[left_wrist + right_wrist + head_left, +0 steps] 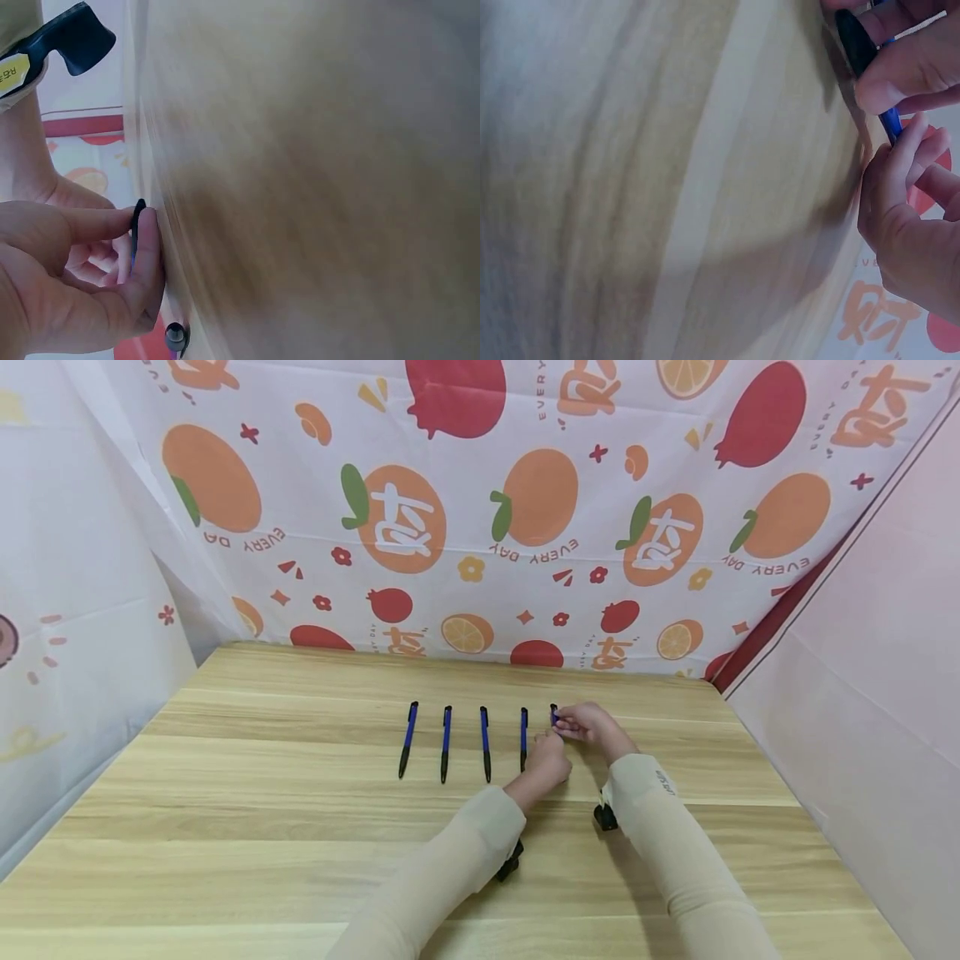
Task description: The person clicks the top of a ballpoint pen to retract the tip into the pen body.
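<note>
Both hands are at the rightmost blue pen (554, 717), which has black ends and lies last in a row of similar pens on the wooden table. The right hand (591, 727) pinches it near its far end. Nearer the person, the left hand (549, 762) pinches the pen's other end between thumb and finger; the black tip (138, 217) shows between them in the left wrist view. In the right wrist view the pen's black end (856, 41) sticks out past the right thumb, and a blue part (891, 126) shows between the hands.
To the left lie several more pens, side by side: one pen (523, 727) partly behind the left hand, then a pen (485, 743), a pen (446, 743) and a tilted pen (408, 739). A fruit-print curtain (465, 527) hangs behind the table (262, 793).
</note>
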Available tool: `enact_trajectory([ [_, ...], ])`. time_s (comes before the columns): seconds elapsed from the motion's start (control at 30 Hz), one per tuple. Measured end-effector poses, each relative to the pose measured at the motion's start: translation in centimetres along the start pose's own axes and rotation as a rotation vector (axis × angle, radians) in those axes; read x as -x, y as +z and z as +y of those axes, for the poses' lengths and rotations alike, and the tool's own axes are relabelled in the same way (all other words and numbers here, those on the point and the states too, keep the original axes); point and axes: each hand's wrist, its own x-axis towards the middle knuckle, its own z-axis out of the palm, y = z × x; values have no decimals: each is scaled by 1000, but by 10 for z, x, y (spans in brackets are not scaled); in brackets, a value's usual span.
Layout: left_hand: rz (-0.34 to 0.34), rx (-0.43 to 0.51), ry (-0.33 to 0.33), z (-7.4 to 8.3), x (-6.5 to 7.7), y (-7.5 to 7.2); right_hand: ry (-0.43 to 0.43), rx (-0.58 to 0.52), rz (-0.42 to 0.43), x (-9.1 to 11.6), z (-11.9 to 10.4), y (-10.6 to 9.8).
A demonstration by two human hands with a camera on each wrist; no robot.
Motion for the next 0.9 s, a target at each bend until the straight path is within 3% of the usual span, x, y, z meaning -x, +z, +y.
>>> enact_trajectory([
  [0.07, 8, -22, 9, 0, -1, 1, -22, 6, -6, -28, 13, -9],
  [0.27, 20, -47, 59, -2, -1, 1, -71, 77, 13, -163, 72, -66],
  [0.3, 18, -42, 67, -2, -2, 0, -76, 124, 45, -165, 72, -65],
  [0.37, 8, -29, 79, -2, -2, -1, -113, 190, 64, -151, 66, -59],
  [0.5, -24, 27, 71, -3, -3, -3, -112, 315, 162, -67, 29, -19],
  [0.63, -59, 76, 49, -7, -9, -3, -100, 288, 158, -10, 5, 3],
  [0.67, -64, 89, 50, -10, -13, -3, -98, 282, 150, -2, 2, 5],
  [0.7, -29, 85, 94, -19, -25, 5, -107, 272, 134, 0, 2, 4],
  [0.73, -35, 105, 79, -22, -28, 4, -105, 274, 132, 3, 1, 5],
  [0.8, -28, 169, 49, -30, -35, -4, -111, 286, 126, 8, -2, 2],
  [0.9, 23, 294, 7, -41, -40, -28, -124, 295, 148, 3, -4, -6],
])
